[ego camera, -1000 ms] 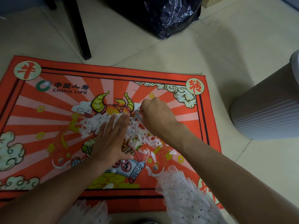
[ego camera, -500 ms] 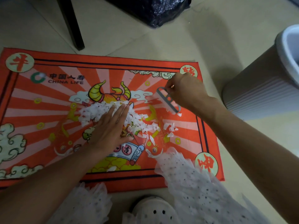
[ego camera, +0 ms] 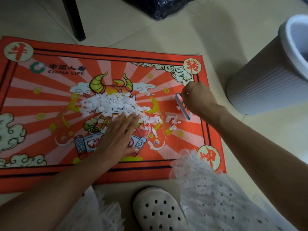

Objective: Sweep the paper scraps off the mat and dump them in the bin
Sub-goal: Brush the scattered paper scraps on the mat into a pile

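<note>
The left hand (ego camera: 119,137) lies flat beside the paper scraps (ego camera: 110,104) on the mat (ego camera: 50,100); the right hand (ego camera: 198,98) grips a small brush (ego camera: 183,106).

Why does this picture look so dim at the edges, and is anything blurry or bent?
Head view: light is soft and dim, darkest toward the corners, over the bin and black bag. The wide lens bows the mat edges. The right hand gripping the brush looks slightly soft; the scraps and flat left hand read clearly.

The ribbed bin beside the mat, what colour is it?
The ribbed plastic bin is grey with a white rim, clearest in the head view.
</note>
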`<control>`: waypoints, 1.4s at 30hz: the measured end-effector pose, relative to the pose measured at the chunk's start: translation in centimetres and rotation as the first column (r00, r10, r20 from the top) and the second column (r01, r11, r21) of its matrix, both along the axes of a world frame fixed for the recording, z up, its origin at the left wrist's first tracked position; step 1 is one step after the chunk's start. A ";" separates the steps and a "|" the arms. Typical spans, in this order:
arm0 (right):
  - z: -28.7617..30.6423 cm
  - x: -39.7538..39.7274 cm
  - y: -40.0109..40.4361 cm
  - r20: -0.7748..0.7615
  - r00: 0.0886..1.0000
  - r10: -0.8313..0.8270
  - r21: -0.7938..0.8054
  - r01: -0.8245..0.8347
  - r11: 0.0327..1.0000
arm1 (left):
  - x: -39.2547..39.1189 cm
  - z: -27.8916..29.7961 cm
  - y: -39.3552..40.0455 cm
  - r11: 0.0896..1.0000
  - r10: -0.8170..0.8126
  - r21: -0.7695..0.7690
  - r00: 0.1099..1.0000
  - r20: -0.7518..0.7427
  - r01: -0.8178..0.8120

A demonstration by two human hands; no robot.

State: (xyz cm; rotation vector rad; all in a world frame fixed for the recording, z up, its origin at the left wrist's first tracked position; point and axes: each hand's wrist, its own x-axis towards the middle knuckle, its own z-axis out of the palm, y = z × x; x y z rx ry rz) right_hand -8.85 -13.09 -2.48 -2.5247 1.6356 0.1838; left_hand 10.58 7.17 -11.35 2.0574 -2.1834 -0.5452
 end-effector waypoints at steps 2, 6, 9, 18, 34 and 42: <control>-0.1 1.3 0.1 0.022 0.999 0.050 -0.004 -0.050 0.999 | 0.6 -0.1 -0.2 1.000 0.003 -0.007 1.000 0.012 -0.003; 0.0 5.0 0.6 0.088 0.986 0.140 0.009 -0.142 0.990 | 1.5 -0.1 -0.5 0.999 0.038 -0.007 0.999 0.014 -0.037; -0.1 7.9 1.2 0.191 0.968 0.165 0.067 -0.181 0.981 | 1.9 -0.2 0.0 0.999 0.039 -0.007 0.999 0.034 -0.039; 1.6 6.7 -0.4 0.210 0.970 0.121 0.084 -0.142 0.986 | 2.3 -0.6 1.2 1.000 0.011 -0.020 0.999 0.050 -0.010; 2.4 0.5 1.0 -0.017 0.998 0.067 -0.025 -0.068 0.997 | 1.2 -0.8 -0.2 0.999 -0.049 -0.019 0.996 0.081 0.050; 1.2 -2.4 2.8 -0.096 0.993 0.072 0.009 -0.071 0.997 | 0.7 -0.9 -0.5 0.996 -0.083 -0.011 0.995 0.047 0.084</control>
